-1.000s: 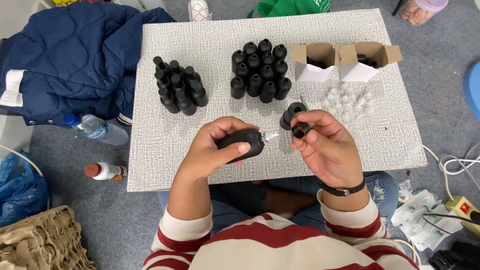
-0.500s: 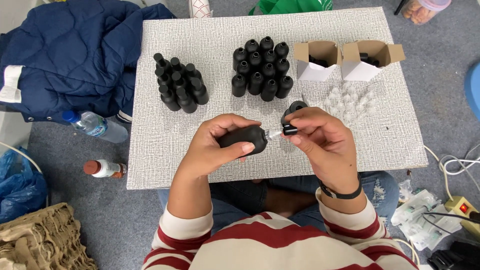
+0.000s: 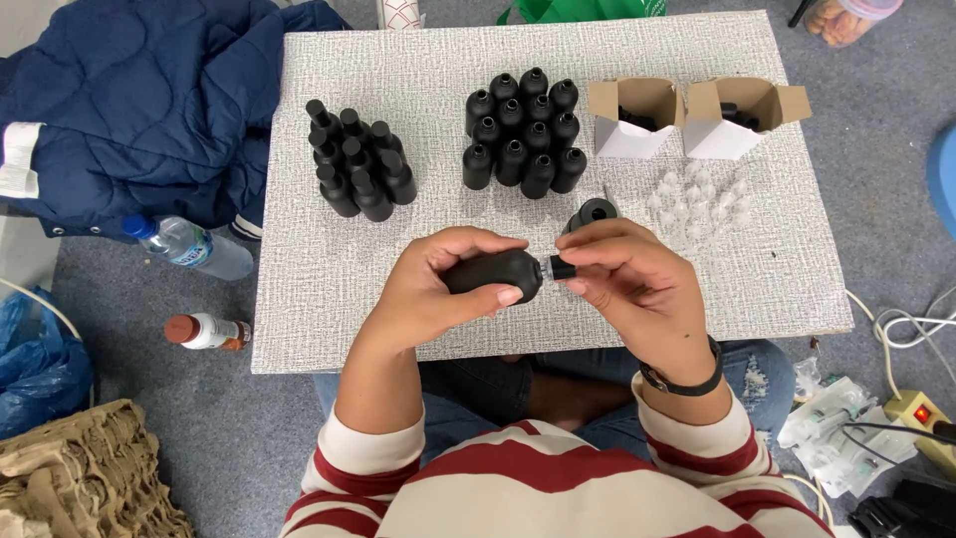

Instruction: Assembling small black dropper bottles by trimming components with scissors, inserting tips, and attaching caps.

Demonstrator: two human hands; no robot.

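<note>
Gripping black bottle, left hand; right hand pinches cap.

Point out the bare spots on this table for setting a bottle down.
Free: the table's left strip beside the left bottle cluster, and the right front corner below the clear caps. Crowded: the back, with the second cluster and boxes, and the middle under both hands.

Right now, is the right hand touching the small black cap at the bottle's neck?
Touching: the head view shows the right hand pinching the black cap on the bottle.
</note>
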